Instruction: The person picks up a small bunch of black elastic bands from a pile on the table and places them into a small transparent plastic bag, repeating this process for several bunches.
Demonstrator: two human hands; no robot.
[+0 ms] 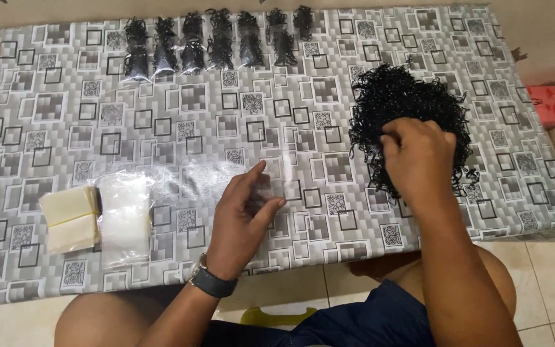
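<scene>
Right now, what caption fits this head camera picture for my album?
Left hand holds a clear bag while right hand digs into black elastic bands.

Glossy plastic sheeting covers the counter [162, 122], grey squares catching a soft sheen. The heap of rubber bands [406, 96] looks matt black and springy. The little bag [271, 186] at the left hand [242, 222] is clear, thin film, nearly invisible. The bag stack [124, 215] is milky and slick; the card stack [70, 218] is dull cream paper.
</scene>
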